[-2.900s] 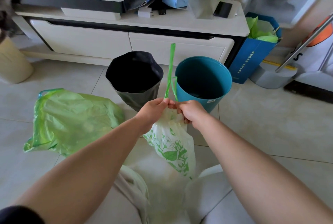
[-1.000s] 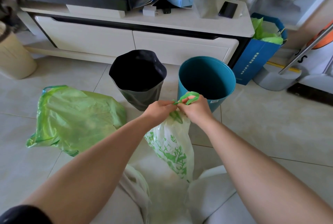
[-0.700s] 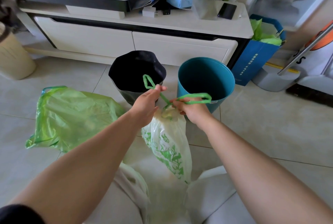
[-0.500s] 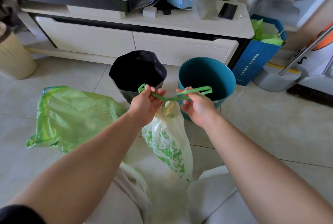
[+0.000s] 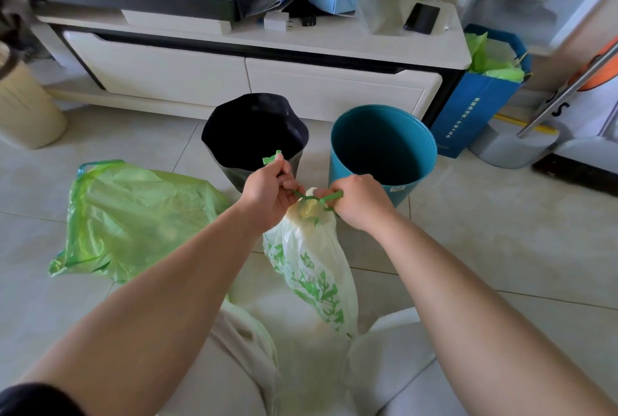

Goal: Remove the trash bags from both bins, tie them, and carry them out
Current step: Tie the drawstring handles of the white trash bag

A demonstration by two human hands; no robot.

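Change: since half a second ago, you have pulled the green drawstring (image 5: 302,195) short; the long loops that stood out over both bins are gone and the ends sit tight at the bag's neck.
Left hand (image 5: 267,193): your fist is closed around one end of the drawstring, with a short green tip poking out above your knuckles.
Right hand (image 5: 359,201): closed on the other end, a short green stub showing beside your fingers.
White bag (image 5: 311,268): printed with green leaves, it hangs from the drawstring between your hands, its neck gathered shut, above your lap.
Green bag (image 5: 133,218): lies slumped on the floor tiles to your left, well apart from your hands.
Black bin (image 5: 254,128): stands on the floor just beyond your left hand, beside the other bin.
Teal bin (image 5: 384,144): stands just beyond your right hand, no liner visible inside.
Cabinet (image 5: 254,78): low and white, behind both bins.
Blue paper bag (image 5: 478,104): stands at the cabinet's right end with green material inside.
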